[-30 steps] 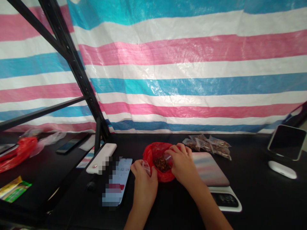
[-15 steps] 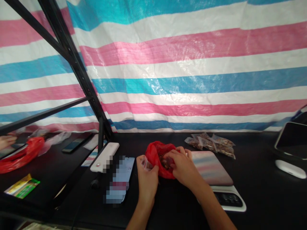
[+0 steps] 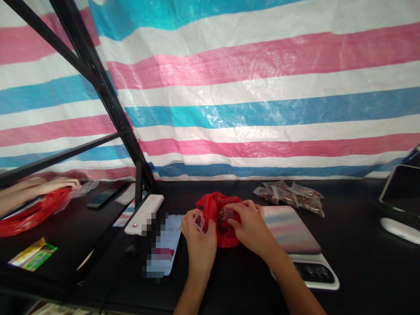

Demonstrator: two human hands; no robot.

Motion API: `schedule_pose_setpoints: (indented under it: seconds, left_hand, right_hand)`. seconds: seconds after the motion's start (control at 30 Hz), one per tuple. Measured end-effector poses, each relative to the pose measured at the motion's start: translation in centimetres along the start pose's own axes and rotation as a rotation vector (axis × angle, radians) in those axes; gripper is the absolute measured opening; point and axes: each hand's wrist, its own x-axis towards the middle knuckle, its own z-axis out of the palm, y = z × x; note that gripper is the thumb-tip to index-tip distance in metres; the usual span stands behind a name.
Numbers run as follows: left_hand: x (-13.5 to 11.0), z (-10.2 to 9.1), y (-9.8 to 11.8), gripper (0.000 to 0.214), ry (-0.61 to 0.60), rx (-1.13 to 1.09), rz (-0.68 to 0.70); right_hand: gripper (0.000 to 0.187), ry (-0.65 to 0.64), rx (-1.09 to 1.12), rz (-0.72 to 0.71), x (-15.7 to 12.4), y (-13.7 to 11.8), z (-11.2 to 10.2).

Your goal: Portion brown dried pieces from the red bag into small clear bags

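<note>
A red plastic bag (image 3: 210,208) of brown dried pieces lies open on the black table (image 3: 348,262) in front of me. My left hand (image 3: 198,238) is closed on a small clear plastic pouch (image 3: 198,220) at the bag's left edge. My right hand (image 3: 249,227) reaches into the red bag from the right, its fingers curled around a clump of the brown pieces (image 3: 224,215). The two hands nearly touch over the bag.
A kitchen scale (image 3: 295,240) with a reflective platform sits right of the bag, several filled clear pouches (image 3: 290,196) behind it. A phone (image 3: 166,247) and white power bank (image 3: 144,214) lie left. Another person's hand (image 3: 49,186) touches a second red bag (image 3: 31,212) far left.
My right hand has dipped deeper into the red bag and closed on the brown pieces. At far left another person's hand has come into view over the other red bag.
</note>
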Motion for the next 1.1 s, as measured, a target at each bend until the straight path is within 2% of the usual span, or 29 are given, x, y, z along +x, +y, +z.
schedule_pose_setpoints:
  seconds: [0.13, 0.27, 0.37, 0.53, 0.67, 0.8, 0.9, 1.0, 1.1]
  left_hand:
    - [0.1, -0.6, -0.1, 0.006, -0.103, 0.147, 0.133]
    - [0.1, -0.8, 0.1, 0.007, -0.216, 0.185, 0.13]
    - [0.0, -0.9, 0.3, 0.009, -0.233, 0.182, 0.093]
    - [-0.3, -0.6, 0.5, 0.02, -0.257, 0.106, 0.071]
    - [-0.2, -0.4, 0.5, 0.016, -0.241, 0.046, 0.027]
    - [0.0, -0.5, 0.6, 0.013, -0.219, 0.016, 0.004]
    - [0.1, -0.6, 0.5, 0.012, -0.196, 0.017, 0.033]
    - [0.1, -0.7, 0.6, 0.01, -0.109, 0.076, 0.058]
    - [-0.2, -0.8, 0.8, 0.015, -0.003, 0.17, -0.017]
  right_hand:
    - [0.036, 0.071, 0.091, -0.006, 0.4, -0.5, -1.4]
    - [0.038, 0.042, 0.242, -0.145, 0.2, -2.0, -2.2]
    - [0.038, 0.013, 0.234, -0.245, -0.2, -3.0, -2.1]
    - [0.048, 0.006, 0.054, -0.392, -0.3, -3.2, -1.8]
    - [0.051, -0.013, -0.014, -0.441, -0.3, -3.1, -2.0]
    - [0.049, 0.007, 0.014, -0.471, -0.5, -3.5, -2.0]
    - [0.046, 0.076, 0.021, -0.451, -0.4, -3.4, -1.9]
    - [0.043, 0.159, -0.072, -0.331, 0.3, -2.4, -1.8]
    - [0.047, 0.119, -0.202, -0.221, 1.1, -0.7, -1.6]
